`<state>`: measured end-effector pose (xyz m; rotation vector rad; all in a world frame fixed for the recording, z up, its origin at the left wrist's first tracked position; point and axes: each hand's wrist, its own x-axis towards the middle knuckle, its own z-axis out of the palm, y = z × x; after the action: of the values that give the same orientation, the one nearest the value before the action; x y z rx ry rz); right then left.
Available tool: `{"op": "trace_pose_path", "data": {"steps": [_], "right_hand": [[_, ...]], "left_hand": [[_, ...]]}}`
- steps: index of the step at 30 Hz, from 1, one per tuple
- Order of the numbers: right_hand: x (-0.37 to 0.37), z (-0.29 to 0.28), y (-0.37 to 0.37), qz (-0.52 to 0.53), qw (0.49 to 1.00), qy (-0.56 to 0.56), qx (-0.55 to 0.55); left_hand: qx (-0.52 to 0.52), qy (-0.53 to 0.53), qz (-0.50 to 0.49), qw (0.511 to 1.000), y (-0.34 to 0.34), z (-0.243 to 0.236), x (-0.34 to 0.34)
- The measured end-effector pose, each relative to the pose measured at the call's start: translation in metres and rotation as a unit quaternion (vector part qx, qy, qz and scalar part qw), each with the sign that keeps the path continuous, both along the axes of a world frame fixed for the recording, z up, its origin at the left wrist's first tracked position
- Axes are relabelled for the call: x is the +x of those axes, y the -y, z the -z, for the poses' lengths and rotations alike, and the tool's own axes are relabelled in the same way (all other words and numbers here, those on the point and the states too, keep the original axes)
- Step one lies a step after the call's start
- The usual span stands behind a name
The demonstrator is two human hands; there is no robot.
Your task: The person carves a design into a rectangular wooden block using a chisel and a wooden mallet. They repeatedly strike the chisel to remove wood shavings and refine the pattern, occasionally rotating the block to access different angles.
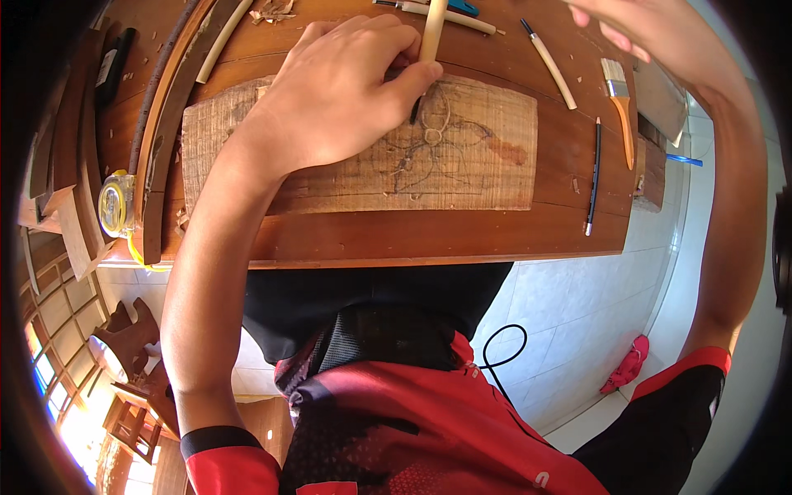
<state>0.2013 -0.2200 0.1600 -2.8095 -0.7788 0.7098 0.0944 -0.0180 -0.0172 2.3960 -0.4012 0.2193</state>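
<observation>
My left hand (355, 91) is closed round a slim tool with a pale wooden handle (431, 33) and a dark tip, held upright against a rough wooden board (495, 186). The board carries a dark drawn, flower-like outline (433, 132), partly hidden by my hand. My right hand (635, 33) is raised at the upper right, partly cut off by the picture's edge, with fingers loosely bent and apart and nothing visible in them.
The brown table (371, 239) holds pale-handled tools (553, 70), a pencil (594, 173), a paintbrush (620, 107), a tape measure (117, 202), curved wood strips (157, 173) and shavings. A black cable (503, 330) and pink cloth (627, 363) show below.
</observation>
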Motion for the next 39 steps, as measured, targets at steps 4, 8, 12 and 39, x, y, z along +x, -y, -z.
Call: {"op": "trace_pose_path", "data": {"steps": [4, 8, 12, 39], "right_hand": [[0.000, 0.002, 0.002, 0.009, 0.999, 0.028, -0.023], [-0.001, 0.005, 0.016, 0.015, 0.997, 0.023, 0.077], [-0.010, 0.006, 0.029, 0.164, 0.967, 0.019, 0.195], [-0.044, 0.065, 0.113, 0.104, 0.953, -0.091, 0.270]], "left_hand": [[-0.021, -0.025, 0.025, 0.999, -0.001, -0.004, 0.000], [-0.151, -0.140, 0.027, 0.978, -0.007, -0.017, 0.000], [-0.175, -0.160, 0.031, 0.971, -0.009, -0.026, 0.000], [-0.153, -0.148, -0.053, 0.976, 0.007, -0.027, -0.028]]}}
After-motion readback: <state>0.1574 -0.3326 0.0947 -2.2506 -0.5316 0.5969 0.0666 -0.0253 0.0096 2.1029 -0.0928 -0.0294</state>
